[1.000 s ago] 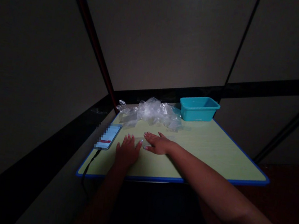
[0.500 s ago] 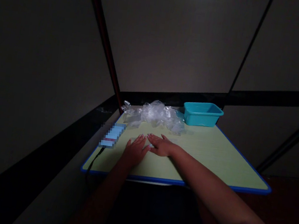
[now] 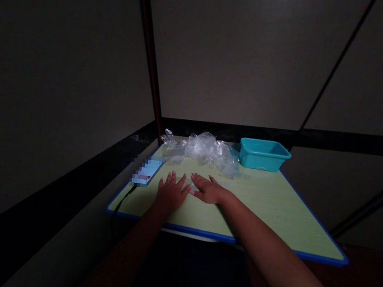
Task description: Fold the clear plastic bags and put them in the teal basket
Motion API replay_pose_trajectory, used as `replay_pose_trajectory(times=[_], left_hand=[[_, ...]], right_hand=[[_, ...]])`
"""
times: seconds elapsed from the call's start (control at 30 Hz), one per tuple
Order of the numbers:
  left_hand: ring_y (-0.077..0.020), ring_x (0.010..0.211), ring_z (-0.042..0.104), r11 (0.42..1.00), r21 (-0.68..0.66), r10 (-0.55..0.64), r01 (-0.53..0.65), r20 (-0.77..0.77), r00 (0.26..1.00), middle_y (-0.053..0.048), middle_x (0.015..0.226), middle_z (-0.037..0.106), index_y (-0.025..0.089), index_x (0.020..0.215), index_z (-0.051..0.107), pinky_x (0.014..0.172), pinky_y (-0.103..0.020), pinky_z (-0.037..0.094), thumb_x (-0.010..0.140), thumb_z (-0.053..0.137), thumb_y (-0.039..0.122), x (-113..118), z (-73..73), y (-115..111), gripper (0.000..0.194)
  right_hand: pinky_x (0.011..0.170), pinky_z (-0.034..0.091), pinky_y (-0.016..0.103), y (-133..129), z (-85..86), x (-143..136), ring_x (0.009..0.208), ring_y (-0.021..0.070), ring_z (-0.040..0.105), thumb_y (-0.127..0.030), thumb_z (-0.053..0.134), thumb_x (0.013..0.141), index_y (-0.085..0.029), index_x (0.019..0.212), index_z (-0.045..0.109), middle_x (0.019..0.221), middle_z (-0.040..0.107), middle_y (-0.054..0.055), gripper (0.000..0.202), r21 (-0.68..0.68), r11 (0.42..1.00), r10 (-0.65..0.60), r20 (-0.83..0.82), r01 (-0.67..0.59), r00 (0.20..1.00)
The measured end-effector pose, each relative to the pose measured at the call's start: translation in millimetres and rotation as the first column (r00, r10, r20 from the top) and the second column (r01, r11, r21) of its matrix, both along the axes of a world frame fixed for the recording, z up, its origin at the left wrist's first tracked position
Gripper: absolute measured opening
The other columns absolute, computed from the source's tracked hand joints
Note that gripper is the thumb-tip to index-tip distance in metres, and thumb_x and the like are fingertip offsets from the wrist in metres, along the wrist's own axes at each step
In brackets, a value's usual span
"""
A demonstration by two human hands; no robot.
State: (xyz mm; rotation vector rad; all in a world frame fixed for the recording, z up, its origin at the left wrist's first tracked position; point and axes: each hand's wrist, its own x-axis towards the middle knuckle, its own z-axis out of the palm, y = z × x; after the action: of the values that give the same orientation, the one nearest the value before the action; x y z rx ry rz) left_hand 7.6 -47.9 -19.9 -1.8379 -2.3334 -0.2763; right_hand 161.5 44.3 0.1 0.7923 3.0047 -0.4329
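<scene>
My left hand [image 3: 172, 193] lies flat near the middle of the table [image 3: 260, 208], its fingers spread and pointing away from me. Beside it my right hand [image 3: 208, 190] is also laid flat, fingers stretched toward the left. Between and under the hands shows a bit of clear plastic bag [image 3: 192, 188]; most of it is covered or too faint to trace. Beyond the fingertips sits a crumpled heap of clear plastic bags [image 3: 205, 149]. Neither hand is closed on anything.
A turquoise plastic basin [image 3: 263, 158] stands at the back right of the table. On the left edge lies a phone with a lit, blurred screen [image 3: 148, 171], and a dark cord [image 3: 123, 199] runs from it over the edge. Walls rise behind and at the left.
My left hand's fingers have spread wider and it has shifted slightly left, away from the right hand. The right hand stays flat in about the same place. The camera view has tilted a little.
</scene>
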Motion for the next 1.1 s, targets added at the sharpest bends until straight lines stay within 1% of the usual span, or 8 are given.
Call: replay_pose_trajectory(times=[0.13,0.27,0.4,0.6,0.73,0.83,0.93,1.1], left_hand=[[-0.0257,0.138,0.017,0.993,0.044,-0.105,0.106,-0.018,0.994,-0.012,0.149,0.023,0.025,0.142,0.027,0.105,-0.055,0.018,0.091,0.031,0.050,1,2.8,-1,0.057],[-0.0199,0.137,0.021,0.964,-0.009,-0.268,0.267,-0.002,0.964,-0.008,0.149,0.026,0.024,0.143,0.025,0.108,-0.051,0.018,0.093,0.028,0.044,3,7.4,-4,0.053],[-0.0242,0.136,0.024,0.969,-0.071,-0.237,0.239,0.031,0.971,-0.006,0.146,0.032,0.026,0.140,0.031,0.106,-0.054,0.020,0.094,0.025,0.046,1,6.5,-3,0.052],[-0.0377,0.134,0.022,0.993,-0.049,-0.101,0.103,0.041,0.994,-0.002,0.147,0.032,0.030,0.138,0.036,0.103,-0.059,0.021,0.091,0.025,0.054,2,4.1,-1,0.054],[-0.0412,0.133,0.021,0.997,-0.032,-0.071,0.072,0.045,0.996,-0.003,0.147,0.031,0.030,0.138,0.037,0.103,-0.060,0.021,0.090,0.026,0.056,1,2.9,-1,0.056],[-0.0381,0.135,0.018,0.998,-0.004,-0.058,0.058,0.050,0.997,-0.006,0.149,0.027,0.029,0.140,0.034,0.103,-0.059,0.022,0.090,0.026,0.056,0,2.3,-1,0.057],[-0.0286,0.138,0.016,0.990,0.026,-0.141,0.140,0.012,0.990,-0.004,0.150,0.024,0.027,0.141,0.031,0.105,-0.057,0.019,0.092,0.024,0.051,0,2.4,-1,0.055],[-0.0232,0.135,0.026,0.981,-0.029,-0.191,0.192,0.019,0.981,-0.004,0.146,0.033,0.027,0.139,0.034,0.106,-0.055,0.019,0.093,0.023,0.046,1,4.4,-2,0.051]], right_hand=[[0.108,0.007,0.056,2,-2.5,-1,0.138,0.0238,0.012,-0.057,0.028,0.088,-0.019,0.147,0.010,0.151,0.012,0.010,0.072,0.003,1.000,0.006,-0.010,-0.006,1.000],[0.107,0.008,0.056,6,-8.9,-1,0.138,0.0250,0.012,-0.053,0.031,0.088,-0.018,0.147,0.010,0.151,0.013,0.010,0.071,0.021,1.000,0.003,-0.009,-0.003,1.000],[0.107,0.009,0.056,6,-10.7,-2,0.138,0.0260,0.013,-0.055,0.029,0.088,-0.020,0.146,0.013,0.151,0.014,0.009,0.070,0.019,1.000,0.000,-0.017,0.000,1.000],[0.107,0.009,0.057,4,-7.6,-1,0.138,0.0261,0.012,-0.056,0.029,0.088,-0.019,0.146,0.011,0.151,0.013,0.009,0.071,0.013,1.000,-0.001,-0.009,0.001,1.000],[0.107,0.009,0.058,4,-7.7,-1,0.138,0.0262,0.013,-0.055,0.029,0.088,-0.018,0.146,0.011,0.151,0.014,0.010,0.071,0.014,1.000,-0.001,-0.010,0.001,1.000],[0.107,0.009,0.058,4,-7.3,-1,0.138,0.0260,0.013,-0.056,0.029,0.088,-0.017,0.146,0.011,0.151,0.014,0.010,0.072,0.013,1.000,0.003,-0.014,-0.003,1.000],[0.107,0.009,0.057,3,-5.3,-1,0.138,0.0253,0.012,-0.055,0.029,0.088,-0.019,0.147,0.010,0.151,0.013,0.010,0.071,0.010,1.000,-0.003,-0.002,0.003,1.000],[0.107,0.008,0.056,2,-3.9,-1,0.138,0.0252,0.012,-0.053,0.030,0.088,-0.021,0.147,0.010,0.151,0.012,0.009,0.070,0.008,1.000,-0.004,-0.001,0.004,1.000]])
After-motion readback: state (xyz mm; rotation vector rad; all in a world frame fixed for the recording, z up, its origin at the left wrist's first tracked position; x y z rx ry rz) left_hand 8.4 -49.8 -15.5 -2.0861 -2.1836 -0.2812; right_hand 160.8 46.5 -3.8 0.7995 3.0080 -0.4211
